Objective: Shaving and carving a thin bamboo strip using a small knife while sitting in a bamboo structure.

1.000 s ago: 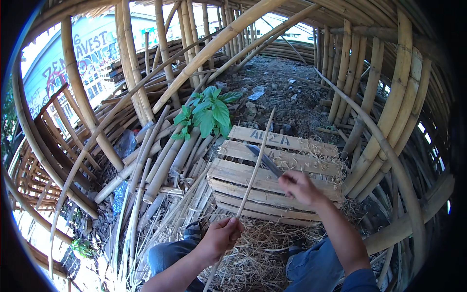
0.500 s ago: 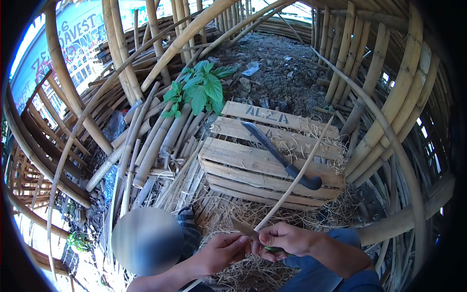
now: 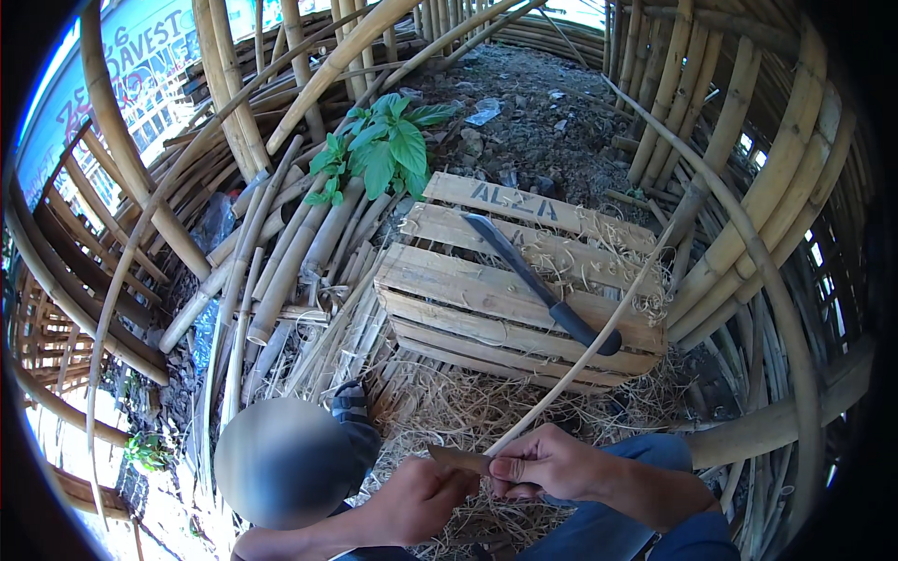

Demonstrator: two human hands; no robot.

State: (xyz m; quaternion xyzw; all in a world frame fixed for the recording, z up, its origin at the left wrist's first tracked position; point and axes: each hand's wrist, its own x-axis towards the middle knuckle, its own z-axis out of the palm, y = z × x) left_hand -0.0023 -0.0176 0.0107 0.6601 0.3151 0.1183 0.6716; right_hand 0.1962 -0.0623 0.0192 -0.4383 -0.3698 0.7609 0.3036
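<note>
Above my lap, my left hand (image 3: pixel 419 496) is closed around the lower part of a long, thin bamboo strip (image 3: pixel 571 374). From there the strip slants up to the right and over the crate. Beside it, my right hand (image 3: pixel 549 464) grips a small knife against the strip, its thumb pressed down. The knife blade (image 3: pixel 457 457) points left toward my left fingers, and its handle is hidden in my palm. A machete (image 3: pixel 531 283) with a dark blade and black handle lies on an upturned slatted wooden crate (image 3: pixel 440 278) in front of me.
Curly shavings (image 3: pixel 449 393) cover the ground around the crate. Cut bamboo poles (image 3: pixel 281 271) and a leafy green plant (image 3: pixel 391 154) are at left. Bamboo posts (image 3: pixel 786 159) stand at right. Dark striped cloth (image 3: pixel 352 416) shows beside a blurred round patch at lower left.
My left hand has shifted left and down, its fingers now curled tighter. My right hand has moved slightly right. The knife's green handle, visible before, is now covered.
</note>
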